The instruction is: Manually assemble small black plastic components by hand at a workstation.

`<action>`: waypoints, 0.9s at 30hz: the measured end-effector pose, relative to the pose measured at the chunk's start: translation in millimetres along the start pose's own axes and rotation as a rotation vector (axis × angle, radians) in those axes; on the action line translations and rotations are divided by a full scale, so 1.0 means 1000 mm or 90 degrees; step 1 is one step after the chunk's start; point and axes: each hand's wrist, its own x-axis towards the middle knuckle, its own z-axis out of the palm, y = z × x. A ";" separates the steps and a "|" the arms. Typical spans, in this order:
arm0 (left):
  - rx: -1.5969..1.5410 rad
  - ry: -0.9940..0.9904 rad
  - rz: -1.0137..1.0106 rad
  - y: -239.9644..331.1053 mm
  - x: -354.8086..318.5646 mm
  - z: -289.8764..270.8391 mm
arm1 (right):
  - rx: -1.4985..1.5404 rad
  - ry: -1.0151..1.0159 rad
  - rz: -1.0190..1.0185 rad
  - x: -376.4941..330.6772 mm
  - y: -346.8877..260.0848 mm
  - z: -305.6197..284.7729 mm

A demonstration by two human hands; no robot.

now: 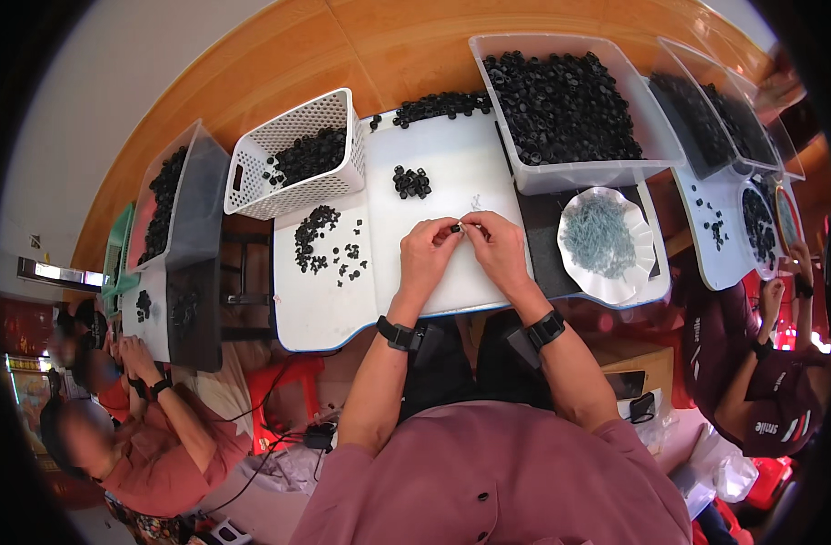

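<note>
Black piece, its direction and long axis too small to tell, pinched between both hands.

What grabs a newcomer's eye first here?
Probably the big clear bin heaped with black pieces, at the white table's far side, right of centre. Next, the wavy-edged plate of thin blue-grey pieces, just nearer than the bin. Then, front and centre, the left hand pinching one small black item, the right hand close against it.

Left grip pinching, right grip fingers curled in, just beside it. Forearms angled inward from below, elbows bent outward.
</note>
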 end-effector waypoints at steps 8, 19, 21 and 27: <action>-0.019 -0.004 0.012 -0.006 0.000 -0.002 | -0.060 0.012 -0.046 -0.001 -0.004 0.002; -0.063 0.007 0.027 -0.011 -0.001 -0.001 | -0.019 -0.011 -0.047 -0.001 -0.009 0.001; -0.054 0.009 0.036 -0.012 -0.002 -0.002 | -0.033 -0.016 -0.048 -0.001 -0.011 0.002; -0.026 -0.008 0.048 -0.011 -0.001 -0.003 | -0.067 -0.024 -0.065 0.001 -0.009 0.001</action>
